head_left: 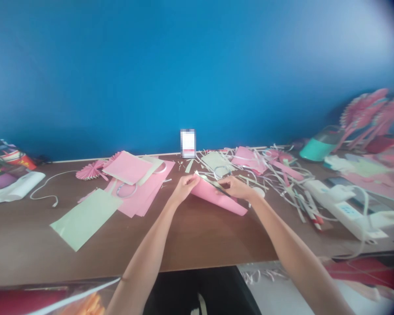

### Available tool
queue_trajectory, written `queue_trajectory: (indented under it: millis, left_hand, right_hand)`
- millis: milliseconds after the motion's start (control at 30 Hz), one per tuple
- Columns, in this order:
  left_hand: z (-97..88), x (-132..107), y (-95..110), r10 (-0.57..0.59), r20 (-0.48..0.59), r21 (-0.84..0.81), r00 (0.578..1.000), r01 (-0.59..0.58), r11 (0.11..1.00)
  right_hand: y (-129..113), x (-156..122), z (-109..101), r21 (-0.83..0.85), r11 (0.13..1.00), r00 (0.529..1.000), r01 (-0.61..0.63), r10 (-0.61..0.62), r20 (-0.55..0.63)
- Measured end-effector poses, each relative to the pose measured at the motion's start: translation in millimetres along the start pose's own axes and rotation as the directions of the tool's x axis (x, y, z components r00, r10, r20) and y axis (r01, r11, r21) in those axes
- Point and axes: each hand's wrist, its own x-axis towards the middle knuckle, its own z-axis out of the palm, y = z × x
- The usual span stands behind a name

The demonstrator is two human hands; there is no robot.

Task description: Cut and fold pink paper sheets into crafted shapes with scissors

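Observation:
A sheet of pink paper [216,200], bent or folded with a pale strip showing along its top edge, is held a little above the brown table. My left hand [185,185] pinches its upper left corner, fingers closed. Farther right, my right hand [237,188] is closed at the sheet's upper edge, with bent fingers against the paper. A thin dark shape lies along the edge by those fingers; whether it is a tool or a shadow I cannot tell. Right behind the hands are loose paper strips [249,180].
Pink sheets [141,199], a pale green sheet [85,218] and a pleated pink paper fan [91,169] lie left. A white power strip [344,210], pens [310,210] and a teal container [318,148] are on the right. A blue wall [197,78] rises behind the table.

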Motion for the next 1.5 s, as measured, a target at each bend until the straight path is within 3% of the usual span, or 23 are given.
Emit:
queue_trajectory:
  millis: [367,767,1000,1267,1500]
  left_hand:
    - [-0.9,2.4,-8.6,0.001,0.005,-0.015,1.000,-0.001,1.000]
    - [-0.8,2.0,-6.3,0.029,-0.045,-0.080,0.999,-0.032,0.996]
    - [-1.5,2.7,-5.0,0.008,-0.041,-0.109,0.999,-0.012,0.994]
    - [-1.4,2.6,-2.8,-0.007,-0.027,-0.160,1.000,0.003,0.987]
    - [-2.1,1.6,-2.1,-0.033,0.025,-0.180,0.999,0.037,0.983]
  right_hand:
    - [10.3,2.6,0.6,-0.015,1.000,1.000,-0.022,0.022,0.000]
    - [11.6,0.5,1.6,0.142,0.973,0.982,-0.180,0.186,-0.032]
    - [15.2,1.0,3.3,0.159,0.977,0.986,-0.139,0.151,-0.067]
    - [16.5,2.4,0.2,0.049,0.996,0.996,-0.072,0.074,-0.039]
    - [6.2,1.2,0.8,0.050,0.999,1.000,-0.020,0.019,0.021]
